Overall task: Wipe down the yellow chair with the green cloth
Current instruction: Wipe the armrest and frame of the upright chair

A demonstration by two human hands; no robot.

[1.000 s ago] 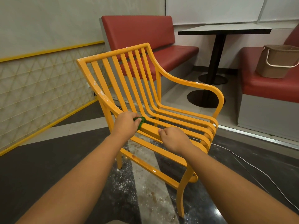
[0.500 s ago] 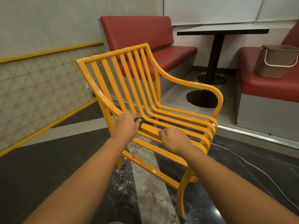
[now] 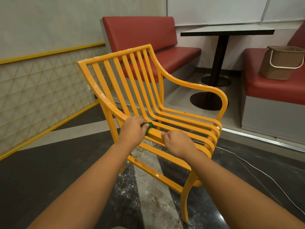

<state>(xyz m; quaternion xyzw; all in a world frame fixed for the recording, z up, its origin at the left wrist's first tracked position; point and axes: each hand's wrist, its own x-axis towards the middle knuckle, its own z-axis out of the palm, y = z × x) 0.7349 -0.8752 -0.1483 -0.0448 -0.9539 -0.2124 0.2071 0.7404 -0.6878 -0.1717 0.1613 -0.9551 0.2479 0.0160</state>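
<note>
cloth (image 3: 147,126) sits bunched in your left hand (image 3: 132,129) on the chair (image 3: 179,123) near rail; right hand (image 3: 177,142) grips that rail, which runs right and nearer.

This looks like a place where people go to eat — a café or small restaurant. A long red bench (image 3: 148,38) with a soft seat and back faces a second red bench (image 3: 270,91), and a dark table (image 3: 227,31) on one thick leg stands between them. A yellow chair (image 3: 125,76) stands on the shiny dark floor (image 3: 49,162). A tan bucket (image 3: 280,63) sits on the second bench.
</note>
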